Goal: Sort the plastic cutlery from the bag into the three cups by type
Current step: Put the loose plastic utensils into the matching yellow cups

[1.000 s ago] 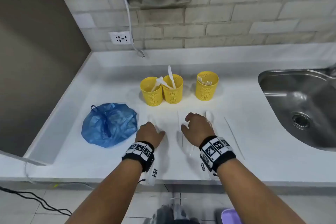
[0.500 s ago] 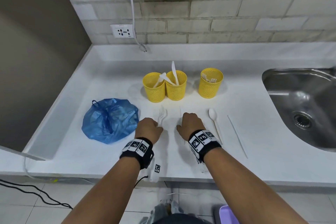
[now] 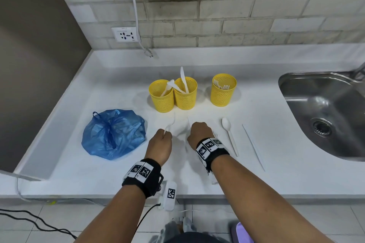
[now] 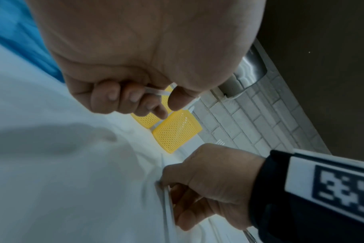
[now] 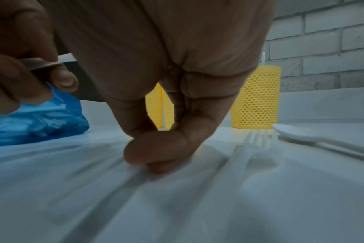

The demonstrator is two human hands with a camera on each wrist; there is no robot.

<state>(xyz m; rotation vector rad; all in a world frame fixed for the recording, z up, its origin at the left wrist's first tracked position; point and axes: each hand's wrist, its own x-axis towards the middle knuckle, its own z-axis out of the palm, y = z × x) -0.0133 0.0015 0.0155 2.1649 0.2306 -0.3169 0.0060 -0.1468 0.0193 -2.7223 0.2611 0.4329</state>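
Observation:
Three yellow mesh cups stand in a row: the left cup holds spoons, the middle cup a knife, the right cup forks. My left hand pinches the handle of a white plastic utensil just above the counter; its type is unclear. In the left wrist view that handle sits between thumb and fingers. My right hand is curled, and its thumb and forefinger pinch a thin white knife lying on the counter. The blue bag lies to the left.
On the white counter, a white spoon, a fork beside my right wrist and another thin white piece lie to the right. The steel sink is at far right. A socket and cable are on the brick wall.
My right hand slid left, away from the spoon, and now pinches the knife. My left hand closed on the white utensil, whose far end now shows beyond the fingers.

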